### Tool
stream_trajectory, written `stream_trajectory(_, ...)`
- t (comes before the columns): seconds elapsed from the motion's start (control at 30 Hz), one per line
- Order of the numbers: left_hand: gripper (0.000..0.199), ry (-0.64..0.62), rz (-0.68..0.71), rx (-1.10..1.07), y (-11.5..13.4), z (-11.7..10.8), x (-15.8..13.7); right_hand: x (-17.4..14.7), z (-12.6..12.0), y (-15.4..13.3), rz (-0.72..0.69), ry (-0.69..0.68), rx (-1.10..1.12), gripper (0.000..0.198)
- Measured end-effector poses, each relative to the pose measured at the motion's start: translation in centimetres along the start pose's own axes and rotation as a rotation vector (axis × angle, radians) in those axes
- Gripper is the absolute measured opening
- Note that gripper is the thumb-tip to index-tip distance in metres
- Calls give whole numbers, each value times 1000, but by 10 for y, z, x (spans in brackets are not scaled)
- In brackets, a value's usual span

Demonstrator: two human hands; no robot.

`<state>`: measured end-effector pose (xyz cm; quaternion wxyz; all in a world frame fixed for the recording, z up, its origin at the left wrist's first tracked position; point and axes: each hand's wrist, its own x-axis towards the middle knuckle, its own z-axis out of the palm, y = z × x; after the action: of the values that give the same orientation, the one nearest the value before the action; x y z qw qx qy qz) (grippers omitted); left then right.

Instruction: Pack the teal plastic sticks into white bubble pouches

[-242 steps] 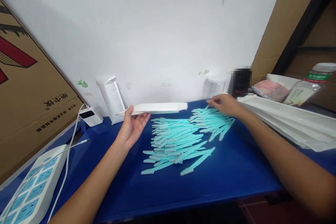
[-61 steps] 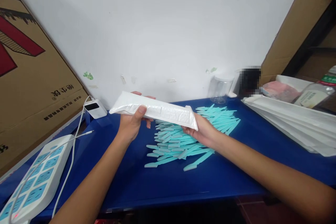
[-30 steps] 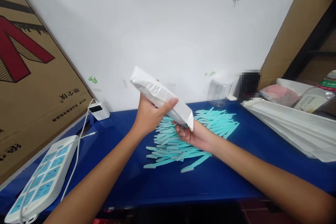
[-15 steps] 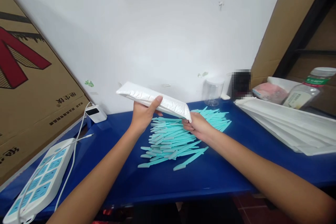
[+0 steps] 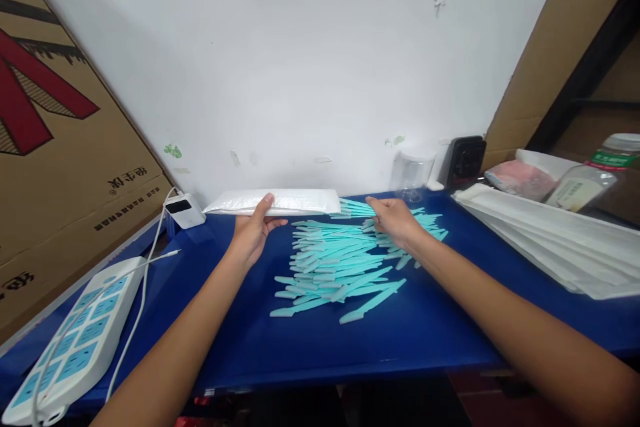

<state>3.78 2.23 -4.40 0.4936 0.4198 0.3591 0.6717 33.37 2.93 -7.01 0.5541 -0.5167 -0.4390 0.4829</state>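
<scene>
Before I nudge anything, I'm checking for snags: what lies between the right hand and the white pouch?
In the head view, a small bunch of turquoise sticks, held in the right hand, spans that stretch to the white pouch.

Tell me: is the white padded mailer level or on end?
Level: the left hand holds the white padded mailer with its long edges nearly horizontal.

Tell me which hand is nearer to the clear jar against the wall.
The right. The right hand is just in front of the clear jar, holding teal sticks; the left hand is farther off to its left, gripping the white pouch.
</scene>
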Motion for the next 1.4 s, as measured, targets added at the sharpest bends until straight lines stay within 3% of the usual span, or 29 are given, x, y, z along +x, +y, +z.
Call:
stream_trajectory(0.33,35,43,-118,-131,10,-22,17,3,-5,5,-100,-33,-215,61)
stream_trajectory(0.73,39,19,-140,-119,12,-18,12,-24,19,21,-319,-81,-622,53)
stream_trajectory(0.97,40,1,-164,-107,10,-16,10,-27,18,22,-425,23,-789,47)
stream_trajectory(1.3,43,-22,-168,-92,3,-14,7,-27,18,26,-654,72,-952,38)
stream_trajectory(1.4,45,-28,-164,-90,1,-13,6,-29,20,20,-669,41,-842,36)
